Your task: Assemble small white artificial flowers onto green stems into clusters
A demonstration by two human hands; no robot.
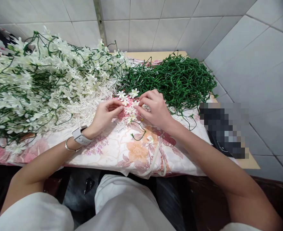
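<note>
Left hand (105, 114) at nine o'clock, right hand (156, 108) at three, bracket white artificial blossoms (130, 110); I cannot tell whether either grip grasps one.

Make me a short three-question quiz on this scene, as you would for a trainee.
1. True or false: the left hand has a watch at its wrist.
2. Which pile lies directly beyond the right hand: A, white flowers; B, green stems?
3. Fill in: the cloth on the table has a ____ print.

Key: 1. True. 2. B. 3. Floral.
</note>
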